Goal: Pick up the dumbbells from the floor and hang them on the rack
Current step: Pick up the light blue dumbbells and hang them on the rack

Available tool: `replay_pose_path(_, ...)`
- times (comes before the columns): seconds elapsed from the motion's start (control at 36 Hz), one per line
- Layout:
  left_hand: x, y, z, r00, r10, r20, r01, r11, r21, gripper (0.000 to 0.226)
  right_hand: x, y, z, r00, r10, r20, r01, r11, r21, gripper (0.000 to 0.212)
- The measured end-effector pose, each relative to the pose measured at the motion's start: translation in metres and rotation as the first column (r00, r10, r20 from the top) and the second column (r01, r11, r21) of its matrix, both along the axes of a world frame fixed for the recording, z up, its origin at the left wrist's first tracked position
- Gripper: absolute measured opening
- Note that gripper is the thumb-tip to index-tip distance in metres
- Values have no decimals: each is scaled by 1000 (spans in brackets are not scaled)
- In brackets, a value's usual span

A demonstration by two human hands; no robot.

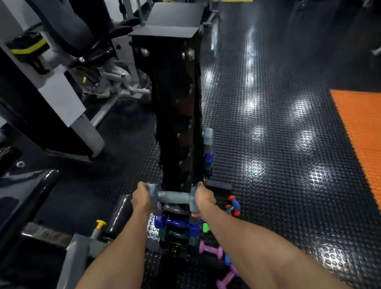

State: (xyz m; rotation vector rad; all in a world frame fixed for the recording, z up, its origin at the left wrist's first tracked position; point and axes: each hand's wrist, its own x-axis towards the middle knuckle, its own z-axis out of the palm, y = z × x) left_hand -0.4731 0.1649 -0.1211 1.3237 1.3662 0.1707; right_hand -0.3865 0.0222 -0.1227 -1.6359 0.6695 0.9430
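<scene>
Gripping the two heads of a grey dumbbell (175,196), the left hand (141,200) and the right hand (202,198) are closed on it, one at each end, so that the bar is held level and crosswise just in front of the black rack (175,99). The dumbbell is carried low against the near face of the tall tower, directly above other dumbbells already hung there: a blue dumbbell (177,225) and darker ones below it. More heads are seen stacked on the rack's right side.

The step in hand is judged to be the seating of this dumbbell in the next free cradle. It is best done with the bar kept horizontal and centred on the tower, so that both ends meet their notches together; a tilted bar would probably catch on one side only. The grip on the heads should be kept until the weight is felt to be borne by the rack, and fingers should be kept clear of the gap above the blue one.

On the studded floor (278,135), purple dumbbells (209,248), a red dumbbell (233,207) and a green one (205,227) lie beside the rack's base, not yet hung.
</scene>
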Motion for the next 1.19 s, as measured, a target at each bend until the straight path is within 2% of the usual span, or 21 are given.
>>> replay_pose_path(0.17, 1, 2, -21, 999, 17, -28, -18, 999, -31, 42, -3, 0, -22, 992, 113, 53, -107, 989, -97, 64)
replay_pose_path(0.36, 13, 6, -33, 997, -28, -72, 28, 1000, -8, 48, 13, 6, -38, 994, 103, 21, -99, 987, -125, 70)
replay_pose_path(0.44, 18, 11, -30, 992, -110, -61, 110, 994, -2, 36, 13, 9, -44, 996, 89, 8, -88, 990, -113, 73)
replay_pose_path(0.53, 27, 20, -37, 989, -147, -23, 146, 988, -42, 30, 16, 14, -48, 999, 51, 12, -50, 996, -67, 68)
replay_pose_path(0.64, 32, 17, -53, 993, -73, 97, 83, 990, -110, 47, 16, 14, -58, 998, 8, 55, -9, 1000, 17, 53)
replay_pose_path(0.69, 32, 17, -58, 990, -46, 134, 63, 990, -128, 51, 12, 13, -61, 994, 38, 98, -44, 998, 55, 44)
replay_pose_path(0.78, 31, 22, -59, 986, -72, 150, 97, 982, -165, 54, 8, 16, -61, 990, 27, 135, -31, 999, 31, 46)
replay_pose_path(0.89, 31, 22, -58, 985, -128, 119, 138, 987, -79, 51, 11, 18, -54, 996, 2, 92, -5, 1000, 25, 45)
replay_pose_path(1.03, 27, 4, -65, 979, -193, -60, 199, 973, 115, 49, 5, -2, -47, 996, -84, 40, 79, 989, 127, 44)
replay_pose_path(1.14, 12, -30, -73, 996, -41, -79, 59, 967, 248, 49, -11, -2, -46, 997, -79, 14, 79, 997, 3, 56)
replay_pose_path(1.19, 6, -56, -76, 997, 30, -71, -7, 955, 296, 48, -22, -2, -45, 999, -31, -9, 31, 999, -24, 54)
